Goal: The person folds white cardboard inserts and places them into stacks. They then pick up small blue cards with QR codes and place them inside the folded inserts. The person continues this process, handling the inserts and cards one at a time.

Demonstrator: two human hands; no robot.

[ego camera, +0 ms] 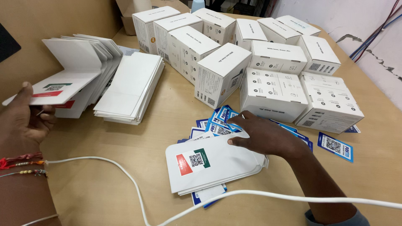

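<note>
L hand [25,119] pinches one folded white card sleeve [54,90] by its edge, lifted off the leaning row so it stays apart. R hand [261,136] fingers spread, pressing down on flat white envelope stack [209,163] w/ blue stickers [217,123] under/beside; grips nothing. White boxes [251,71] grouped behind; white cable [125,175] crosses table [104,196].

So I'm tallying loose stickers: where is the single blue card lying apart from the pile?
In the head view, the lone blue card lies flat on the table's right side, just below the rightmost white box and right of the right hand.
</note>
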